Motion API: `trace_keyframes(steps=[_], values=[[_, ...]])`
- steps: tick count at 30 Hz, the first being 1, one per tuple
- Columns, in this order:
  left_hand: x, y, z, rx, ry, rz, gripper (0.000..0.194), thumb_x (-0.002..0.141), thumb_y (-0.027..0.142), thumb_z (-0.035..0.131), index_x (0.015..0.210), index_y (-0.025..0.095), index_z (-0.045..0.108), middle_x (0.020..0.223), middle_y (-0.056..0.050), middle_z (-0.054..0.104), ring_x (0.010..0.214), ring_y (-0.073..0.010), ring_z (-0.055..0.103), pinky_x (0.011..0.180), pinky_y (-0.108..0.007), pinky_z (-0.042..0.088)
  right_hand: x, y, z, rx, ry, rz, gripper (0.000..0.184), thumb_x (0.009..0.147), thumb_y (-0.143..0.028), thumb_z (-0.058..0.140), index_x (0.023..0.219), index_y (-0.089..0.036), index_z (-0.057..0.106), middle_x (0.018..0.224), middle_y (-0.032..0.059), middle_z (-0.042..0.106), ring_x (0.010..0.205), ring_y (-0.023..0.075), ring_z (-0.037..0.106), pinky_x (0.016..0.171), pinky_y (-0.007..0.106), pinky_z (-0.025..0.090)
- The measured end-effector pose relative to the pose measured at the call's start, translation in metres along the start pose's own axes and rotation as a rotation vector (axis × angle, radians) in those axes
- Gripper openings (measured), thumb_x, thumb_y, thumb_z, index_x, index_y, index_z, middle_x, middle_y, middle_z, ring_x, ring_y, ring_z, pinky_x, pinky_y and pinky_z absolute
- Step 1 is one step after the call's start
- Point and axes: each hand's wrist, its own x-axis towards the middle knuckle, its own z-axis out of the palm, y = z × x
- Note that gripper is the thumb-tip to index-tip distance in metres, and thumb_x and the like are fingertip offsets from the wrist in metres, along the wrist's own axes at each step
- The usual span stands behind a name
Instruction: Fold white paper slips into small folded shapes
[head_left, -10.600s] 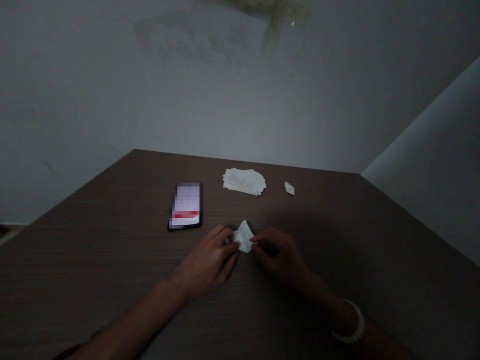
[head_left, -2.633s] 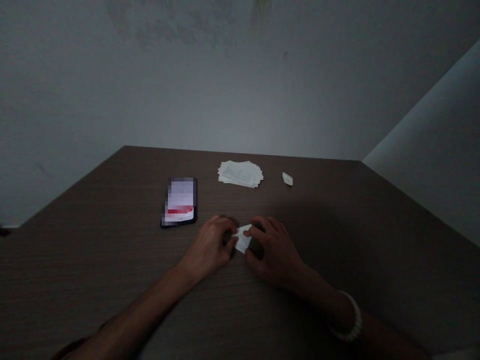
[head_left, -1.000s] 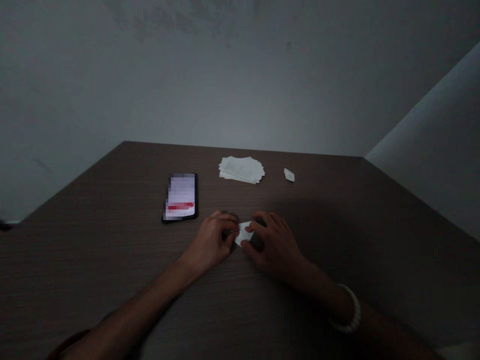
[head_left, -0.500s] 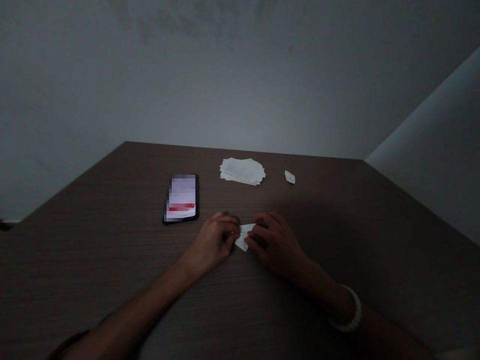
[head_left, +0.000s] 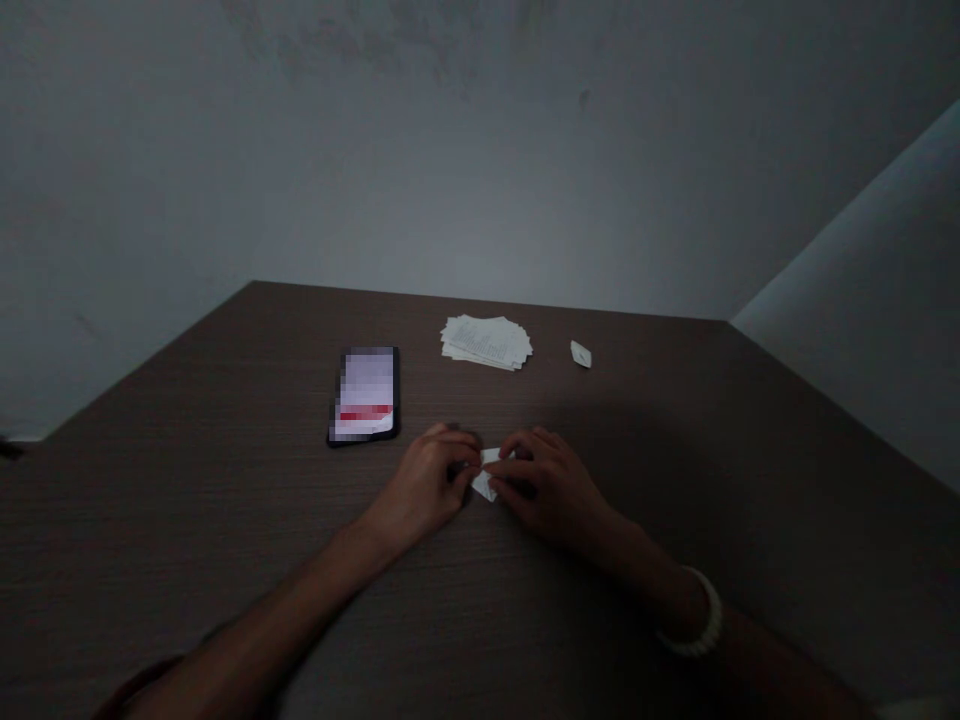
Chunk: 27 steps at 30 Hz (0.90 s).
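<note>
Between my two hands a small piece of folded white paper (head_left: 484, 484) rests on the brown table, its lower end coming to a point. My left hand (head_left: 431, 472) pinches its left edge with thumb and fingers. From the other side, my right hand (head_left: 549, 482) has its fingers closed on the paper, the index finger reaching across its middle. The fingers cover much of the paper, so its full shape is hidden.
A phone (head_left: 365, 395) with a lit screen lies left of my hands. Beyond them sits a stack of printed paper sheets (head_left: 487, 342), and to its right a small folded paper (head_left: 580, 354). The wood-grain table (head_left: 225, 400) meets a grey wall (head_left: 480, 180) at the back.
My right index finger has slid left across the paper, covering more of its middle. My left hand stays in place at the left edge.
</note>
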Motion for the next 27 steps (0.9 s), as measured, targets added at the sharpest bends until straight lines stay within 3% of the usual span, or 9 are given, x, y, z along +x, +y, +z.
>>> trace_keyframes(steps=[27], values=[[0.0,-0.001,0.0,0.005,0.003,-0.001,0.019,0.082,0.005,0.055,0.08,0.017,0.07,0.093,-0.005,0.07,0.089,-0.0212,0.059,0.083,-0.036,0.047,0.003,-0.002,-0.011,0.039,-0.078,-0.007,0.024,0.083,-0.036,0.065,0.104,-0.025,0.068,0.105,0.0048,0.058,0.097,0.022,0.051,0.085,0.038,0.038]])
